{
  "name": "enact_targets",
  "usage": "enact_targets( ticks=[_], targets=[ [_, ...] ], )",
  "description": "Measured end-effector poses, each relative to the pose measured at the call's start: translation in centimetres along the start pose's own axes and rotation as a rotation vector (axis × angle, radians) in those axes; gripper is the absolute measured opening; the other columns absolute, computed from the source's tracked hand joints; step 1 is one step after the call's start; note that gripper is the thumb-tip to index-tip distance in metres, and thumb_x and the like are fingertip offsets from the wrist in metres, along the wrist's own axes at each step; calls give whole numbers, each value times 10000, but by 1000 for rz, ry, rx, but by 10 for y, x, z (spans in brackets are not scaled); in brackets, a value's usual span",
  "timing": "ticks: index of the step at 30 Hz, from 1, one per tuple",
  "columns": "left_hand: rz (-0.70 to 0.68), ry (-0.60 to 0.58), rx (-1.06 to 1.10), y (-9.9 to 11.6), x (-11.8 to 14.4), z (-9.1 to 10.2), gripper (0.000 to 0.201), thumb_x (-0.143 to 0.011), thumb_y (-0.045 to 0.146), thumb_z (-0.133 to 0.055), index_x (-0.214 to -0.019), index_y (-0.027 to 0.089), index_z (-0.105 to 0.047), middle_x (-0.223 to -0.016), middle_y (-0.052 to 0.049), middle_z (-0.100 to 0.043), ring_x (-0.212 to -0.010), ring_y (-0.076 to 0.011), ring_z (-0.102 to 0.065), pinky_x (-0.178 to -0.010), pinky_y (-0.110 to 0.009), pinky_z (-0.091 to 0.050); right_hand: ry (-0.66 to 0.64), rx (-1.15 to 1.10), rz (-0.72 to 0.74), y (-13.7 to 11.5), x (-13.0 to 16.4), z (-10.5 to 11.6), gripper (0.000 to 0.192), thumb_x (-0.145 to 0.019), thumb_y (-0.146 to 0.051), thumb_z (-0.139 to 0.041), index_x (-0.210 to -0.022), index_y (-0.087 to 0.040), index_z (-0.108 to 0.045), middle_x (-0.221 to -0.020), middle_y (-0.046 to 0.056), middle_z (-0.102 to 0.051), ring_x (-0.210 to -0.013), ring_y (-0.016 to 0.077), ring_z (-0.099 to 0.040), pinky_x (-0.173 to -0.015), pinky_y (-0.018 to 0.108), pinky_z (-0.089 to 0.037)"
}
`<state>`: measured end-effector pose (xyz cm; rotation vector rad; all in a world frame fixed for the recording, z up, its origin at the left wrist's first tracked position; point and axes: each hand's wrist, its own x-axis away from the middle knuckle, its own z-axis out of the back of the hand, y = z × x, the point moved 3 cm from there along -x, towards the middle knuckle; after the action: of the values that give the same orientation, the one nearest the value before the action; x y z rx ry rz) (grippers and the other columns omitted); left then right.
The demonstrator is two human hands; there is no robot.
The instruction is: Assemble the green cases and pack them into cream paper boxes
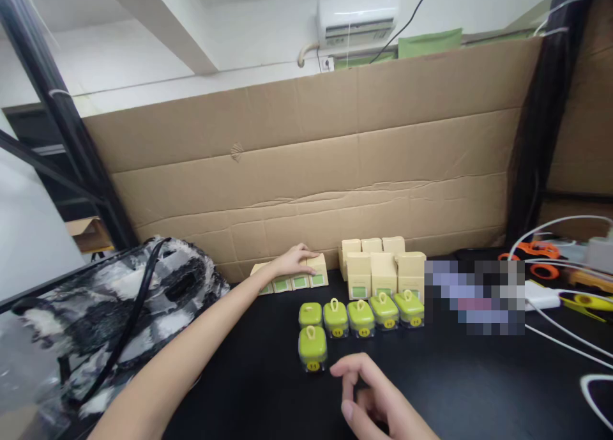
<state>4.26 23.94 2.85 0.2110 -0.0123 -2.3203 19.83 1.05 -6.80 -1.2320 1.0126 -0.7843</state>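
My left hand [293, 262] reaches to the back of the black table, over a row of small cream boxes with green front panels. Its fingers lie along the top and its thumb over the front of the right-end cream box [318, 275], gripping it. In the foreground my right hand [376, 398] is loosely curled, thumb and index finger apart, holding nothing visible. Closest to it stands a small clear container with a green lid and loop [313, 347]. Behind, several matching containers [361, 317] form a row.
More cream boxes [383, 277] stand in two rows at the back, against a cardboard wall [311, 165]. A patterned bag [158, 318] with a black strap lies left. White cables [555, 331], a white adapter [541, 295] and orange items [536, 248] sit right, beside a blurred patch.
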Motion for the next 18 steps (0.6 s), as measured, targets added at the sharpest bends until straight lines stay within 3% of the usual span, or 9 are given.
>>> enact_targets(
  ticks=[8,13,18],
  targets=[
    [-2,68,115,-3,2,2,305,-920,301,-587,-1190,160,-564,-1211,-91,-591,-1033,-242,-611,-867,-456,-522,-7,13,9,3,0,1,321,-850,-468,-578,-1073,-240,-538,-777,-49,-439,-538,74,-338,-532,233,-295],
    [-11,146,246,20,-8,6,298,-923,302,-582,-1188,167,-566,-1231,-93,-581,-1054,-246,-601,-882,-461,-514,-8,15,10,-2,-1,0,291,-833,-432,-601,-1038,-231,-549,-775,-50,-420,-539,69,-334,-533,228,-270],
    [-65,90,484,52,-26,-10,307,-920,302,-589,-1191,162,-561,-1199,-90,-596,-1012,-235,-620,-849,-443,-533,-1,3,6,-3,-2,0,289,-827,-432,-604,-1021,-224,-554,-771,-49,-420,-526,64,-318,-526,227,-255]
  ],
)
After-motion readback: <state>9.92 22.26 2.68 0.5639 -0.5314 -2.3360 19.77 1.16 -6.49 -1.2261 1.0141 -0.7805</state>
